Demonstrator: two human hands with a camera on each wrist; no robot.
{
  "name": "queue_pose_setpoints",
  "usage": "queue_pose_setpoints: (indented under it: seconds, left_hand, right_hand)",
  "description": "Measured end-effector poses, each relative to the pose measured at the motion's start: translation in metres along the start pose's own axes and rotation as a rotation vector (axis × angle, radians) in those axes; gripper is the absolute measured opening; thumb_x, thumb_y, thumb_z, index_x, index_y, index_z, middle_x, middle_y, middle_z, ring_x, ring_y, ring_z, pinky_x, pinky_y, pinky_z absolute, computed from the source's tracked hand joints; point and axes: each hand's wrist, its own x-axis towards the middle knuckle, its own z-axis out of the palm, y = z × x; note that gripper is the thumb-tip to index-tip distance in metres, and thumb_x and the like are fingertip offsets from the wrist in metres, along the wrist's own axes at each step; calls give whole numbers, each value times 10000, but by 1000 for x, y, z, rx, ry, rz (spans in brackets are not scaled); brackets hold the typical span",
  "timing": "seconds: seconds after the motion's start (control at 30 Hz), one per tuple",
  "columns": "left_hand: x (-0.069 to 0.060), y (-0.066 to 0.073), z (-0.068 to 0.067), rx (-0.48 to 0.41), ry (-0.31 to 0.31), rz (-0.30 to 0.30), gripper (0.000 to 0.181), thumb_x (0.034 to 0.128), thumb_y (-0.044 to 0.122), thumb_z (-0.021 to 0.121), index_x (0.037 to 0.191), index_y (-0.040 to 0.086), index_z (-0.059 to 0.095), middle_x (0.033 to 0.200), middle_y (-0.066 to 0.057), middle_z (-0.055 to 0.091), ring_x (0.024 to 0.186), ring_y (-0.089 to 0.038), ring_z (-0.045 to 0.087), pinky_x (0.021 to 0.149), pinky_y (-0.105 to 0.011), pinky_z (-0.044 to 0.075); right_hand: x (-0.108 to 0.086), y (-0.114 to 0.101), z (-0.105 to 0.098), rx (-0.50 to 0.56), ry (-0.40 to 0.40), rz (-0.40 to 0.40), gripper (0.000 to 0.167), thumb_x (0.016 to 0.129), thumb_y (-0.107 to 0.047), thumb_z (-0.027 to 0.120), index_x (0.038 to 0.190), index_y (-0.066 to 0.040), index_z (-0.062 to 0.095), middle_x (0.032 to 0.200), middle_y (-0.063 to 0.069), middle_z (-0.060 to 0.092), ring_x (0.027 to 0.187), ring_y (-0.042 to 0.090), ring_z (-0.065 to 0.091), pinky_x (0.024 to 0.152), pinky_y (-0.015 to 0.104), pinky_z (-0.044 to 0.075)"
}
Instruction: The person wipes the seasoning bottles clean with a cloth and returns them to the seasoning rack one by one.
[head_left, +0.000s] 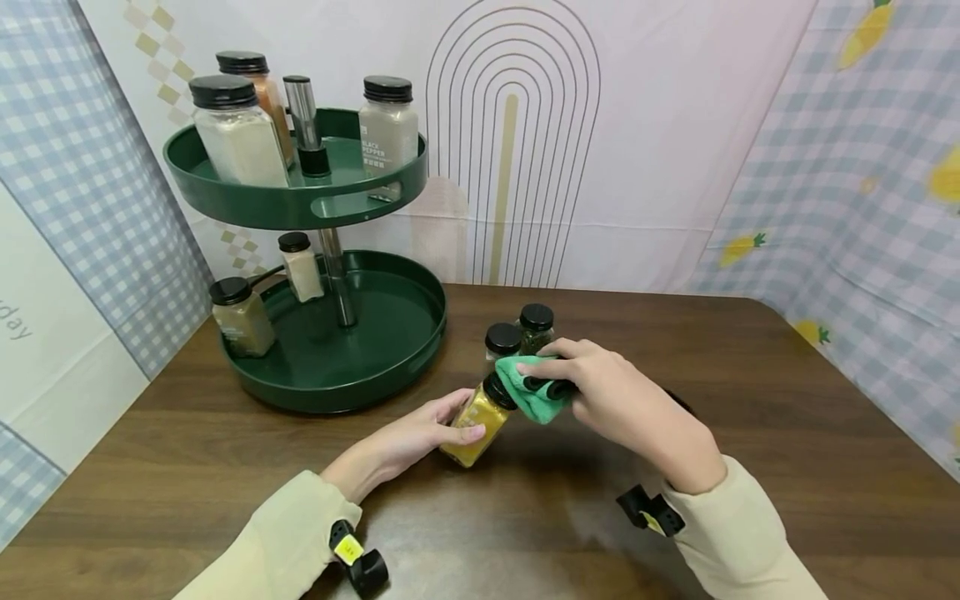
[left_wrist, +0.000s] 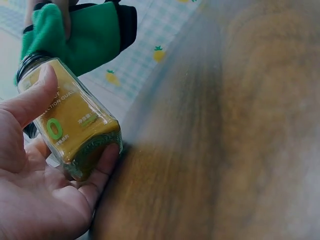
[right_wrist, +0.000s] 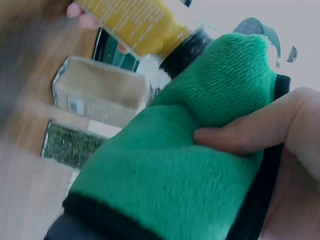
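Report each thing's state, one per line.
Yellow-powder jar: capped, tilted, gripped by left hand
Green cloth: bunched, held by right hand
Dried-herb jar: capped, upright
Beige-powder jar: capped, upright
Black pepper jar: capped, upright
White-powder jar: capped, upright
Orange-powder jar: capped, upright
Tan-powder jar: capped
Small pale-powder jar: capped
Silver cylinder: upright
Green two-tier stand: upright

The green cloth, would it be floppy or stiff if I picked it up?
Probably floppy: the green cloth bunches into soft folds in the right hand. It likely won't feel very slippery, because its surface looks fuzzy.
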Motion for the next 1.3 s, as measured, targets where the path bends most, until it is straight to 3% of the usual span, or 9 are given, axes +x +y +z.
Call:
queue_pose_setpoints:
  seconds: [0.13, 0.23, 0.33, 0.47, 0.57, 0.73, 0.9, 1.13, 1.3]
  left_hand:
    - [-1, -3, -2, -21, -11, 11, 558, 887, 269, 625, 1363, 102, 386, 1280, -106, 485, 1173, -218, 412, 1069, -450, 241]
    - [-2, -5, -5, -86, -29, 19, 607, 892, 272, 620, 1401, 100, 339, 1323, -115, 459, 1182, -212, 430, 1078, -449, 250]
    - [-3, -7, -6, -236, -56, 35, 655, 904, 241, 603, 1439, 82, 260, 1331, -113, 456, 1171, -206, 481, 1072, -429, 282]
    - [-4, -8, -2, -498, -109, 37, 656, 927, 208, 566, 1457, 95, 197, 1369, -154, 442, 1178, -204, 517, 1067, -422, 304]
    - [-4, -10, 3, -601, -132, 57, 612, 940, 216, 551, 1440, 164, 202, 1367, -134, 449, 1188, -190, 506, 1040, -420, 337]
    - [-4, -12, 9, -608, -130, 107, 587, 931, 197, 567, 1391, 232, 205, 1250, 4, 458, 1170, -163, 466, 998, -420, 362]
    - [-3, -12, 9, -630, -93, 95, 679, 916, 168, 586, 1428, 219, 142, 1311, -1, 348, 1215, -174, 411, 1030, -470, 326]
    - [-2, -13, 6, -696, -71, 70, 665, 921, 180, 580, 1430, 226, 155, 1340, -17, 349, 1237, -213, 394, 1060, -535, 276]
    - [-1, -14, 5, -708, -102, 79, 657, 917, 189, 581, 1423, 231, 164, 1309, -10, 391, 1209, -193, 430, 1018, -493, 348]
  right_hand:
    - [-2, 2, -4, -56, -48, 79, 591, 732, 169, 497, 1166, -196, 662, 1133, 68, 615, 1025, 261, 590, 772, 392, 501]
    - [-3, 4, -9, -83, -29, 106, 592, 736, 156, 480, 1189, -188, 646, 1137, 61, 615, 1013, 255, 592, 743, 387, 489]
    - [-5, 6, -13, -81, 33, 99, 612, 739, 152, 448, 1221, -184, 620, 1151, 49, 610, 1024, 255, 589, 762, 395, 480]
    - [-6, 5, -16, -28, 106, 40, 611, 778, 142, 445, 1264, -203, 581, 1182, 25, 587, 1052, 227, 579, 793, 377, 476]
    - [-4, 1, -14, 28, 122, -17, 597, 805, 132, 463, 1277, -220, 566, 1204, 6, 572, 1076, 197, 569, 813, 361, 480]
    - [2, -8, -3, 63, 137, -112, 582, 775, 146, 471, 1216, -208, 608, 1190, 3, 582, 1076, 185, 570, 860, 355, 486]
    - [4, -12, 6, 29, 160, -153, 604, 725, 170, 467, 1158, -211, 647, 1159, 19, 578, 1029, 181, 567, 857, 331, 484]
    - [7, -17, 12, -32, 76, -191, 639, 674, 155, 511, 1165, -228, 651, 1170, 32, 569, 962, 201, 559, 779, 343, 486]
    - [4, -16, 11, 3, 2, -181, 631, 688, 148, 513, 1149, -258, 657, 1142, -2, 573, 965, 168, 543, 770, 317, 481]
